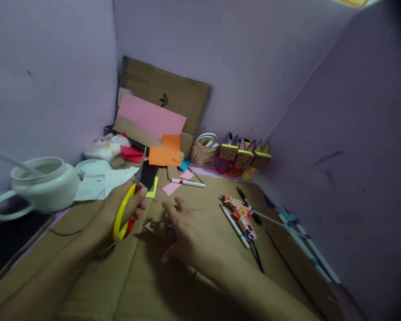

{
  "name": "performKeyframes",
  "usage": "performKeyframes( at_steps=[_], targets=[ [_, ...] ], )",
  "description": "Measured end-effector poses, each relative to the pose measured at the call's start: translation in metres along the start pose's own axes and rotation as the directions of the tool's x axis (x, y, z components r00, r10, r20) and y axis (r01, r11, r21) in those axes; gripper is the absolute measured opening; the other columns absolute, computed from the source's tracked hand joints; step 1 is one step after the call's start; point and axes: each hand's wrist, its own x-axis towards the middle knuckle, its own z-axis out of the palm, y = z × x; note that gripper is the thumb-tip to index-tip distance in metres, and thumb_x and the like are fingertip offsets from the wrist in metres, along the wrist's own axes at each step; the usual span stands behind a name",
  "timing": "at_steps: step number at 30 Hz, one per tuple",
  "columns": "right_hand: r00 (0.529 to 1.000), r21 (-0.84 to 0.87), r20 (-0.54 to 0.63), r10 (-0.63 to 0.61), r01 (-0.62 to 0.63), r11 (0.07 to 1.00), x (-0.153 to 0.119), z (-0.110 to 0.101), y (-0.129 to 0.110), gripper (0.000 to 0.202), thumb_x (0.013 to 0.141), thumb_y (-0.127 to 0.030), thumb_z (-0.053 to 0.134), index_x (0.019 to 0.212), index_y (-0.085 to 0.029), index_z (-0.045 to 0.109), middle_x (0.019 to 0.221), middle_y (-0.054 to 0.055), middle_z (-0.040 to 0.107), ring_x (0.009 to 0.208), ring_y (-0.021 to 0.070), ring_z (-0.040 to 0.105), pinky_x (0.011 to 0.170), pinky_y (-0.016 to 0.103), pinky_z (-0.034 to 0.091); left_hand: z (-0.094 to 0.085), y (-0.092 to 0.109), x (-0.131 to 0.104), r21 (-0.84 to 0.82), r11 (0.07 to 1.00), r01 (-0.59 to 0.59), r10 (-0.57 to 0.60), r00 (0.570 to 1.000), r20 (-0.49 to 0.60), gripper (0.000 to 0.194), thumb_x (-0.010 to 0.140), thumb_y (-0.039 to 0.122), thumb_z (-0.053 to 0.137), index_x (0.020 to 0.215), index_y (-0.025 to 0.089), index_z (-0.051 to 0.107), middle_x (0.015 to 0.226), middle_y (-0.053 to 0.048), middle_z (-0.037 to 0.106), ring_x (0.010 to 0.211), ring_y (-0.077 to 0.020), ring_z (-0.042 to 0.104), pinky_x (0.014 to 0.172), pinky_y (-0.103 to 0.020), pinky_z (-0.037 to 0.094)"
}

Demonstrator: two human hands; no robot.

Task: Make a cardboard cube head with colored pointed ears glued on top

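Observation:
My left hand (135, 207) is closed around a pair of scissors (123, 214) with yellow and red handles, blades pointing up and away. To its right, my right hand (192, 229) hovers low over the cardboard sheet (153, 290) with its fingers apart. A small cardboard piece (156, 228) lies partly under my right fingertips; whether they touch it I cannot tell. Beyond this hand are a white marker (188, 183) with a red band and pink paper scraps (171, 189). A folded yellow paper strip (153, 188) lies between the hands, farther back.
Right of my hands lie a flower-patterned glue gun (242, 214), a white marker (235, 226) and a black pen (243, 195). A white pot (47, 185) and a phone (13, 245) stand left. Orange paper (165, 151), a small basket (203, 151) and cardboard animal figures (243, 156) line the back.

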Motion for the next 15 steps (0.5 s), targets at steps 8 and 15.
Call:
performKeyframes(
  at_steps=[8,15],
  targets=[
    [0.964,0.581,-0.257,0.062,0.103,0.807,-0.019,0.003,0.050,0.065,0.057,-0.014,0.078,0.115,-0.024,0.051,0.106,0.002,0.059,0.094,0.0209,0.057,0.080,0.031,0.042,-0.004,0.006,0.000,-0.007,1.000,0.020,-0.021,0.999,-0.038,0.036,0.075,0.054,0.056,0.083,0.020,0.050,0.058,0.003,0.056,0.041,-0.0089,0.047,0.036,-0.017,0.037],
    [0.945,0.868,-0.228,0.233,0.089,0.488,-0.021,0.027,0.102,0.053,0.053,-0.015,0.079,0.101,-0.021,0.056,0.100,0.001,0.060,0.083,0.0171,0.055,0.073,0.028,0.043,0.007,0.002,-0.002,0.030,1.000,0.003,-0.003,1.000,-0.003,0.024,0.076,0.045,0.056,0.081,0.022,0.049,0.056,0.005,0.054,0.040,-0.0091,0.046,0.035,-0.017,0.034]
  ],
)
